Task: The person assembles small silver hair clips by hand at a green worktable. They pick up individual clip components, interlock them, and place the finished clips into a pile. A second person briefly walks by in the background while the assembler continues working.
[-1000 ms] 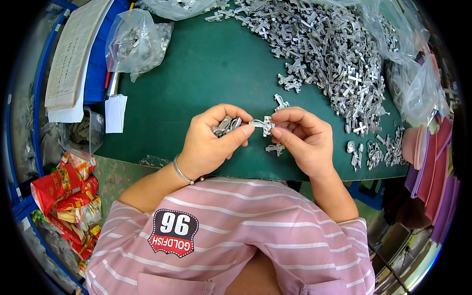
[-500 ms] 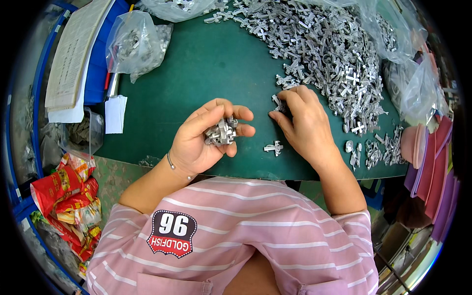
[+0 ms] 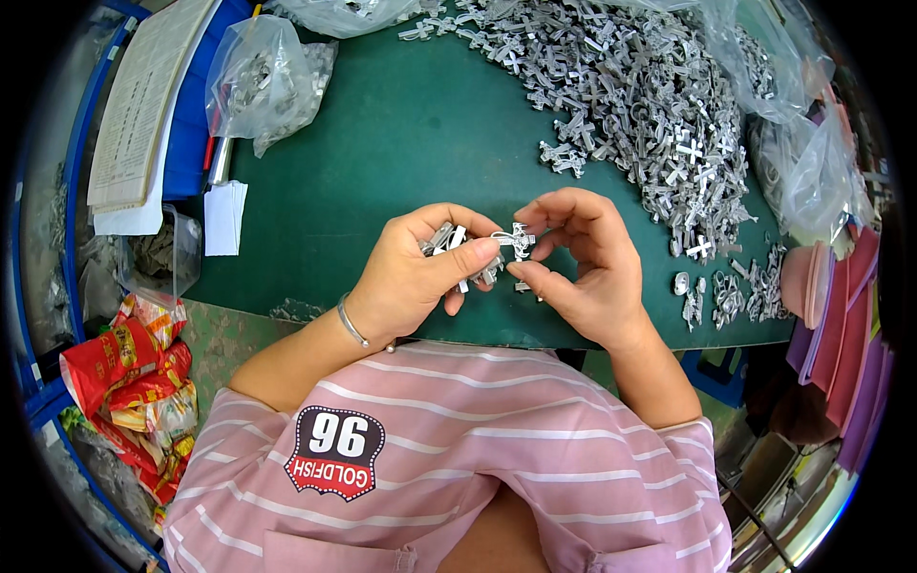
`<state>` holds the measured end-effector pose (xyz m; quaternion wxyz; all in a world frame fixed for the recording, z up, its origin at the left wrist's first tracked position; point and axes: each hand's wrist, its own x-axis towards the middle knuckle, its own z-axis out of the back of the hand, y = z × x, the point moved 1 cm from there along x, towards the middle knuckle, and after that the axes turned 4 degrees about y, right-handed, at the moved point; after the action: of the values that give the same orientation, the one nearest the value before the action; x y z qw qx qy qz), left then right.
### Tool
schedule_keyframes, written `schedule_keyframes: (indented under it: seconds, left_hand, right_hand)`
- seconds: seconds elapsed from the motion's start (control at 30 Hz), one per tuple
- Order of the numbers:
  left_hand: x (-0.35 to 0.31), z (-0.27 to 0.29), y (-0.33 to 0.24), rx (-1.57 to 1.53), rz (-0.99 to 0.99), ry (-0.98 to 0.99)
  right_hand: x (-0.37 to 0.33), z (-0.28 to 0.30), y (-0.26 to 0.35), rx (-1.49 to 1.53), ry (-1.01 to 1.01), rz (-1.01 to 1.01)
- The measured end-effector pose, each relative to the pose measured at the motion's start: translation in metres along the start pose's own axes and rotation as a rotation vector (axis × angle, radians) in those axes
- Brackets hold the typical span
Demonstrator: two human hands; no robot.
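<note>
My left hand is closed around several small silver metal cross-shaped pieces, its thumb lying across them. My right hand is curled just beside it, thumb and fingers closing on one metal cross piece that bridges the two hands. Which hand bears that piece is hard to make out. Below the right thumb, another loose metal piece shows partly on the green table.
A large heap of silver pieces covers the back right, with small groups of parts nearer the right edge. Clear plastic bags stand at the left and right. A blue bin with papers and a clear tub are at left.
My right hand has come left and nearer from the heap's edge, bringing a metal piece to my left hand. My left hand has turned, its thumb now over its pieces.
</note>
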<state>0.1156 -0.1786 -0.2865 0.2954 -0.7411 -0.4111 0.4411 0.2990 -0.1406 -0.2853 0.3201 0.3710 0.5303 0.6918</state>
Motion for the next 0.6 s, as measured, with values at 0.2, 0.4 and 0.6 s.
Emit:
schedule_keyframes:
  seconds: [0.2, 0.4, 0.6]
  left_hand:
    - [-0.0012, 0.0012, -0.0007, -0.024, -0.002, -0.016]
    - [-0.001, 0.0015, 0.0005, -0.047, 0.002, -0.01]
    - [-0.0017, 0.0031, 0.0003, -0.016, -0.014, -0.001]
  right_hand:
    - [-0.0038, 0.0013, -0.004, 0.141, -0.032, -0.036]
    - [-0.0053, 0.0021, -0.0044, 0.124, -0.026, -0.034]
    - [-0.0053, 0.0018, -0.0036, 0.198, -0.04, -0.096]
